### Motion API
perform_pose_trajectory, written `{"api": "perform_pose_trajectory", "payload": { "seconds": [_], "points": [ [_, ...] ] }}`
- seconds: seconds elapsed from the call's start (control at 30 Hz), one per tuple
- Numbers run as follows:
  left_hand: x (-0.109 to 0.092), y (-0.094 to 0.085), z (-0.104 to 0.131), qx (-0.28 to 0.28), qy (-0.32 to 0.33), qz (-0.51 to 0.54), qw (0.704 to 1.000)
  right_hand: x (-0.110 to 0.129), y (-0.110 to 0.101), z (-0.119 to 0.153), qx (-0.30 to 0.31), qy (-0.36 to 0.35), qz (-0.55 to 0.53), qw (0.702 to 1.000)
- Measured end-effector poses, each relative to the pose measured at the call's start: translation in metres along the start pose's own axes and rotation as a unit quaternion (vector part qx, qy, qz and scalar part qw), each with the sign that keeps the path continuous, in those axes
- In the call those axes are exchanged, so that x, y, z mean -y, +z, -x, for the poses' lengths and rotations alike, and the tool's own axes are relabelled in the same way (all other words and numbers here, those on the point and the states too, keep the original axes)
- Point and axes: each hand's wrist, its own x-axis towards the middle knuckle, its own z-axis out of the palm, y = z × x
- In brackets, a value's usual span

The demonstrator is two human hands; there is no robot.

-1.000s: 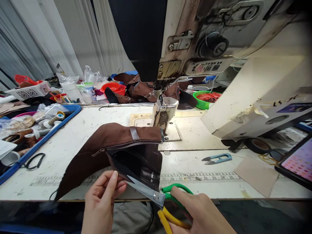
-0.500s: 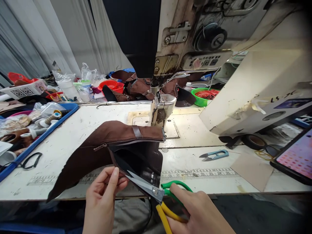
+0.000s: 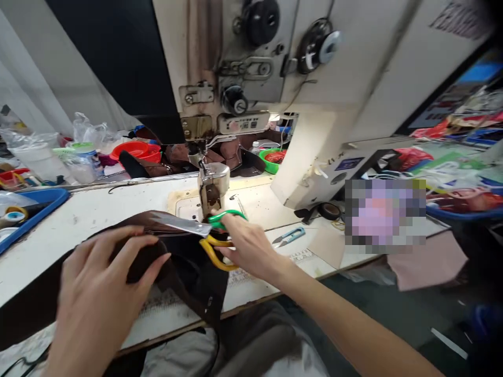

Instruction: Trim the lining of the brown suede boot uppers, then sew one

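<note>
A brown boot upper [image 3: 183,290] with a zipper lies across the front of the sewing table, its dark lining partly showing. My left hand [image 3: 106,277] grips it from the left, fingers curled over the top and the thumb at the near side. In my right hand [image 3: 251,243] are scissors [image 3: 183,225] with one green and one yellow handle. Their blades look nearly closed, pointing left over the upper's top edge, just beyond my left fingertips. Just behind the scissors stands the sewing machine's post [image 3: 214,183].
Blue thread snips [image 3: 290,236] and a beige piece [image 3: 326,246] lie to the right. A blue tray [image 3: 58,198] sits at left. Red basins [image 3: 137,151], a green basin [image 3: 271,163] and more brown uppers [image 3: 230,152] are behind the machine, whose head [image 3: 251,63] hangs above.
The view has swung right. My left hand has shifted from pinching the zipper edge to gripping the upper from above. The scissors have risen from the opening to the upper's top edge.
</note>
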Motion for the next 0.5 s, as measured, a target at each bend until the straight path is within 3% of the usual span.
{"api": "perform_pose_trajectory", "payload": {
  "seconds": [0.07,0.2,0.33,0.43,0.5],
  "points": [
    [0.001,0.011,-0.027,0.069,0.094,-0.105,0.988,-0.004,0.012,-0.015,0.006,0.0,0.003,1.0],
    [0.011,0.027,-0.055,0.157,0.129,-0.145,0.968,-0.012,0.015,-0.025,-0.038,0.039,-0.033,0.998],
    [0.033,0.03,-0.062,0.175,0.191,-0.264,0.929,-0.013,0.008,-0.028,-0.08,0.075,-0.108,0.988],
    [0.045,0.024,-0.064,0.176,0.234,-0.272,0.917,-0.011,0.013,-0.028,-0.099,0.091,-0.159,0.978],
    [0.042,0.019,-0.058,0.166,0.282,-0.262,0.908,-0.011,0.019,-0.028,-0.104,0.09,-0.19,0.972]
  ]
}}
